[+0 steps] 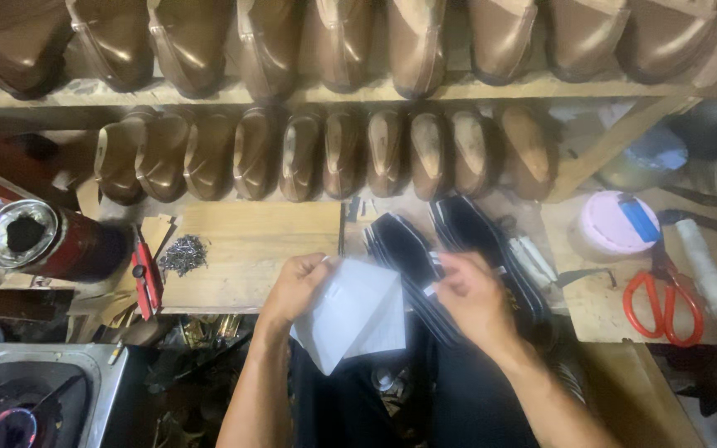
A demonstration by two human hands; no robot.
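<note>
My left hand [299, 286] pinches the upper left edge of a white folded sheet [357, 315], which hangs over my lap. My right hand [473, 292] grips the sheet's right corner, fingers curled on it. Just behind both hands lie two black shoe soles [458, 228], side by side on the wooden workbench [251, 241], partly hidden by my right hand.
Two shelf rows of brown shoe lasts [325, 153] fill the back. A red can [51, 241], red pliers [146, 278] and a pile of small nails [184, 253] sit left. Red-handled scissors [665, 303], a pink round lid [612, 224] and a white roll [707, 270] sit right. A gas burner [22, 406] is lower left.
</note>
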